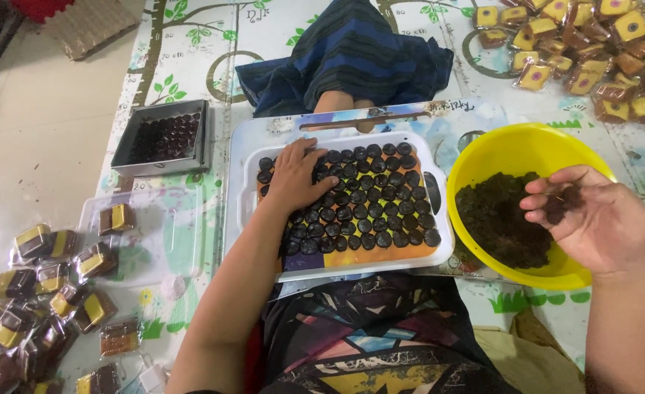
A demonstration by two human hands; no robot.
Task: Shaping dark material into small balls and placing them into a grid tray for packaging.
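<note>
Fingers (315, 157) of the left hand (298, 177) lie spread and flat over the dark round pieces (370, 211) that fill the white tray (439, 252), pressing on the upper left rows and gripping nothing. Those pieces sit in tight rows on an orange base, and the tray rests on the person's lap, on a larger white board (244, 146). Off to the side, the right hand (592, 215) hovers palm up over the yellow bowl (516, 149), its fingers curled loosely together around a small lump of dark crumbly mix (559, 204); whether the thumb pinches it firmly or only cradles it is hard to tell from this angle. More of the same dark mix (497, 219) fills the bottom of the bowl, which stands just beside the tray's right edge. Beyond the tray, a second person's striped blue garment (348, 58) drapes over the patterned floor mat (191, 44). A metal box (165, 138) holding more dark rounds sits left of the board. Wrapped brown-and-yellow cakes (38, 292) pile up at the lower left, and another heap of wrapped cakes (592, 51) lies at the upper right.
</note>
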